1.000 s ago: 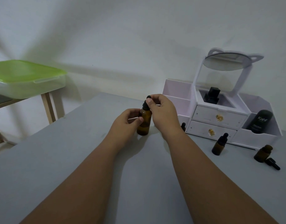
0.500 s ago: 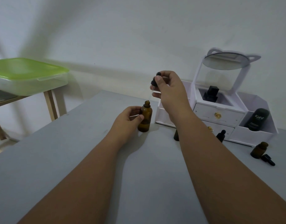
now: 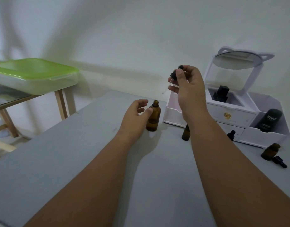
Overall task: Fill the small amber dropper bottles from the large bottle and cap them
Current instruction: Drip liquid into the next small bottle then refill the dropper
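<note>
The large amber bottle (image 3: pixel 153 117) stands uncapped on the grey table (image 3: pixel 75 161). My left hand (image 3: pixel 137 113) rests beside it with the thumb on its shoulder and the fingers spread apart. My right hand (image 3: pixel 188 84) is raised above and right of the bottle, gripping the black dropper cap (image 3: pixel 175 74), whose glass pipette slants down to the left. A small amber bottle (image 3: pixel 186 133) stands partly hidden behind my right forearm. Another small capped bottle (image 3: pixel 231 135) stands by the drawers. A third small bottle (image 3: pixel 270 151) stands uncapped at the right, its black dropper cap (image 3: pixel 279 161) lying beside it.
A white cosmetic organiser (image 3: pixel 229 112) with drawers and a mirror stands at the table's back right, holding a black tube (image 3: pixel 268 118) and a black bottle (image 3: pixel 220 95). A green-lidded plastic box (image 3: pixel 34 76) sits on a wooden side table at the left.
My right hand has unscrewed the dropper cap and lifted it up and to the right, clear of the large bottle. My left hand has loosened its grip; its fingers now spread.
</note>
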